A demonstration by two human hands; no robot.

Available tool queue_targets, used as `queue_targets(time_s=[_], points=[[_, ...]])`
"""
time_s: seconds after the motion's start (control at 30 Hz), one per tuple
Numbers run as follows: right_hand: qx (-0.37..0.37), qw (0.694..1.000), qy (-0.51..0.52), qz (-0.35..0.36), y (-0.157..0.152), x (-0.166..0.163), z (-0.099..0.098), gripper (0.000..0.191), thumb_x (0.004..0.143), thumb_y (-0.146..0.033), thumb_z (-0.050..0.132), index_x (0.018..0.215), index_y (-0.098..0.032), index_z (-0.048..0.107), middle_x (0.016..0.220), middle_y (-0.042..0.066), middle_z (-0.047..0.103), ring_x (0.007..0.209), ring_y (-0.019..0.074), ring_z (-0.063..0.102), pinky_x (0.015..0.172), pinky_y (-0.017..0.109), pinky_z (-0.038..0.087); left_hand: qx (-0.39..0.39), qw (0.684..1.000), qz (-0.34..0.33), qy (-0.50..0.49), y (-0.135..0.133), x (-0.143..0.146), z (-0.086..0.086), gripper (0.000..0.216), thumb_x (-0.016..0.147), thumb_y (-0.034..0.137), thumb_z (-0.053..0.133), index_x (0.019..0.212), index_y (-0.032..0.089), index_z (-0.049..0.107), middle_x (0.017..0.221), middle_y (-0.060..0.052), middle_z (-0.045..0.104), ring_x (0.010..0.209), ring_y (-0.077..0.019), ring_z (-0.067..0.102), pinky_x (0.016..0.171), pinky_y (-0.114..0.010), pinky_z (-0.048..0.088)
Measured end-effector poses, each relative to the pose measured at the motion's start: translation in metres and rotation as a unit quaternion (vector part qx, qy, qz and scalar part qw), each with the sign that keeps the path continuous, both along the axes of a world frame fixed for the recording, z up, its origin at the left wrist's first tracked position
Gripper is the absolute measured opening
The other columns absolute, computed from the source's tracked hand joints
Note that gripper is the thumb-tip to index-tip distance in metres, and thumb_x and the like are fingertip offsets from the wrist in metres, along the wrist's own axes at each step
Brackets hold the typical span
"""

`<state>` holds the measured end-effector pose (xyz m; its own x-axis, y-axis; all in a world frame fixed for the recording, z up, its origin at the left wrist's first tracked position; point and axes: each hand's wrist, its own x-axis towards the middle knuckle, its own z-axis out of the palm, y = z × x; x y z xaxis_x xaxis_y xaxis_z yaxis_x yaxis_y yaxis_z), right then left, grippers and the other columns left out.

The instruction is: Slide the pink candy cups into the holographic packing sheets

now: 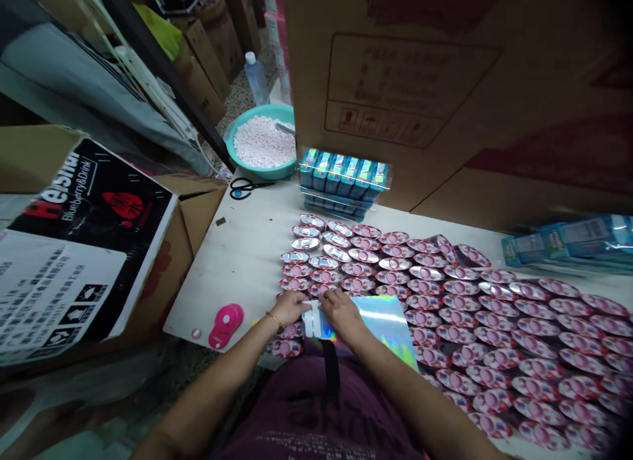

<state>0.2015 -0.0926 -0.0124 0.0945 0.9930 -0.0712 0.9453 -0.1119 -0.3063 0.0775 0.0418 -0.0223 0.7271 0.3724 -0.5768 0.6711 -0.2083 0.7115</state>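
Note:
A shiny holographic sheet [383,318] lies low in front of my body, over rows of small oval packs. My left hand [287,308], a bracelet at its wrist, is closed with its fingertips on the sheet's upper left corner. My right hand [342,313] rests over the sheet's upper edge, fingers bent and together at the rim. Between the hands shows a pale strip [312,319] with slits in it. The oval packs [424,287], red and white with pink round centres, cover the table around and right of the sheet. My thumbs are partly hidden.
A pink punch-like tool [226,325] and black scissors [247,187] lie on the white table [247,249]. Beyond are a teal basin [232,150] of small white pieces and blue boxes [341,176]. A large carton [395,84] walls the back; an open carton [148,282] stands left.

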Motion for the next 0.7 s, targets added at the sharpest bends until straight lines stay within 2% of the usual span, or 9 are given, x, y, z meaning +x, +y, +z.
queue_targets(time_s=[0.1,0.17,0.3,0.4,0.47,0.57,0.63,0.7], points=[[0.025,0.999,-0.025,0.04,-0.009,-0.005,-0.007,0.031,0.083,-0.012,0.045,0.113,-0.013,0.051,0.105,0.011,0.056,0.091,0.0218,0.047,0.076,0.033,0.039,-0.04,0.998,0.053,-0.015,-0.005,0.001,-0.008,0.019,0.066,0.028,0.053,0.067,0.012,0.063,0.054,0.004,0.052,0.055,-0.0091,0.045,0.053,-0.019,0.034],[0.037,0.999,-0.011,0.034,-0.015,-0.004,-0.003,0.025,0.083,-0.012,0.045,0.106,-0.015,0.055,0.105,0.01,0.056,0.091,0.0207,0.047,0.077,0.032,0.039,-0.044,0.997,0.068,-0.012,-0.006,0.001,-0.007,0.02,0.067,0.029,0.053,0.069,0.012,0.063,0.055,0.004,0.053,0.055,-0.0089,0.045,0.053,-0.019,0.034],[0.026,0.997,0.075,-0.024,-0.018,0.007,0.029,0.013,0.083,-0.016,0.046,0.084,-0.017,0.059,0.09,0.007,0.058,0.084,0.0175,0.049,0.076,0.029,0.039,0.029,0.999,0.018,0.01,-0.004,0.003,0.002,0.02,0.068,0.031,0.054,0.068,0.014,0.065,0.058,0.003,0.057,0.058,-0.0102,0.047,0.054,-0.019,0.035],[0.0,0.987,0.149,-0.063,-0.012,0.025,0.059,0.014,0.083,-0.017,0.045,0.077,-0.017,0.057,0.08,0.004,0.056,0.077,0.0145,0.05,0.07,0.025,0.039,0.096,0.995,-0.027,0.019,0.001,0.007,0.008,0.017,0.068,0.028,0.054,0.073,0.016,0.066,0.067,0.001,0.063,0.065,-0.0119,0.052,0.06,-0.021,0.036],[-0.012,0.981,0.175,-0.084,-0.007,0.04,0.07,0.016,0.084,-0.017,0.043,0.075,-0.017,0.057,0.077,0.003,0.055,0.074,0.0134,0.051,0.067,0.023,0.038,0.107,0.993,-0.041,0.024,0.004,0.01,0.009,0.017,0.068,0.026,0.055,0.075,0.017,0.067,0.072,0.0,0.065,0.068,-0.0125,0.054,0.062,-0.021,0.038],[-0.034,0.977,0.188,-0.092,0.001,0.052,0.067,0.016,0.084,-0.018,0.044,0.079,-0.017,0.059,0.079,0.003,0.057,0.076,0.0136,0.053,0.069,0.024,0.038,0.081,0.996,-0.035,0.026,0.008,0.012,0.006,0.017,0.067,0.027,0.056,0.074,0.017,0.067,0.07,-0.001,0.066,0.066,-0.0128,0.055,0.06,-0.021,0.038],[-0.038,0.98,0.176,-0.081,0.004,0.049,0.054,0.015,0.083,-0.021,0.048,0.09,-0.018,0.06,0.089,0.005,0.058,0.085,0.0151,0.053,0.074,0.025,0.039,0.063,0.997,-0.021,0.025,0.008,0.012,0.003,0.017,0.066,0.027,0.057,0.073,0.016,0.067,0.067,0.0,0.065,0.064,-0.0127,0.055,0.057,-0.021,0.038],[-0.032,0.989,0.136,-0.054,0.005,0.038,0.038,0.023,0.082,-0.025,0.052,0.103,-0.019,0.058,0.099,0.007,0.057,0.093,0.0175,0.05,0.08,0.027,0.038,0.051,0.998,-0.008,0.026,0.007,0.011,0.0,0.017,0.066,0.027,0.057,0.073,0.015,0.067,0.065,0.0,0.064,0.061,-0.0122,0.054,0.056,-0.021,0.038]])
